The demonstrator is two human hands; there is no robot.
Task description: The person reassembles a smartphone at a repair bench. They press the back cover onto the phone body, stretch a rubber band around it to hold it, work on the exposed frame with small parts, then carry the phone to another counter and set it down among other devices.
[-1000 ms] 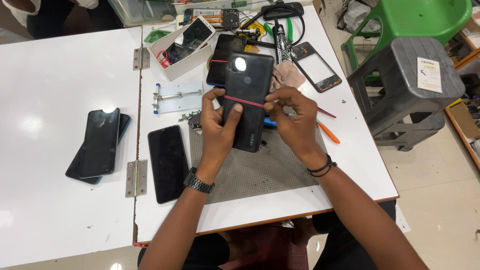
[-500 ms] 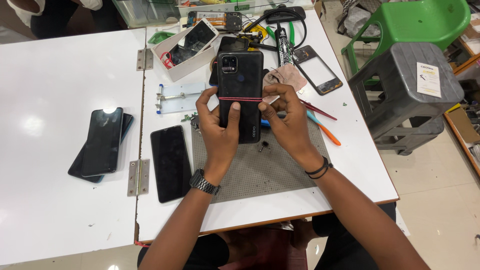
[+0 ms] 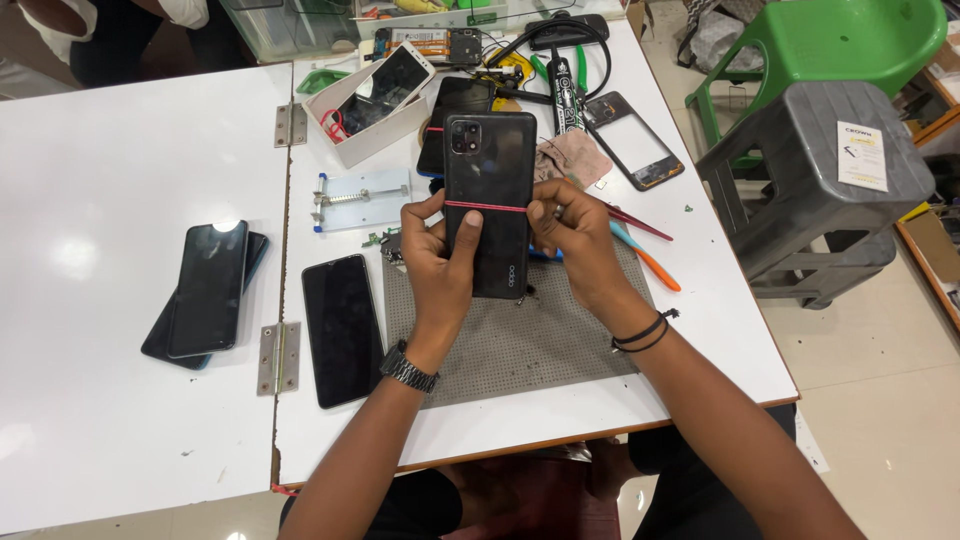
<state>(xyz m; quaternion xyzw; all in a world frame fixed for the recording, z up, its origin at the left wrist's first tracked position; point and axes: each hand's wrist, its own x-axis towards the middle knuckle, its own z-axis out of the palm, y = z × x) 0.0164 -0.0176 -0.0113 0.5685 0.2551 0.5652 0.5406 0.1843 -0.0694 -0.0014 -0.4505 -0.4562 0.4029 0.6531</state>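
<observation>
Held phone: one black phone [image 3: 489,200], back up, over the far edge of the grey mat [image 3: 520,335], middle of the white worktop [image 3: 130,130].
Band: one thin red rubber band [image 3: 487,207] across the phone's middle.
Left hand [image 3: 437,262]: fingers closed on the phone's left edge.
Right hand [image 3: 577,238]: fingers closed on its right edge, at the band.
Other phones: one black phone flat [image 3: 343,327] left of the mat; two stacked [image 3: 205,290] far left; one in a white box [image 3: 372,98].
Frame: one empty phone frame [image 3: 634,140], far right.
Stools: one grey [image 3: 812,170], one green [image 3: 826,48].
</observation>
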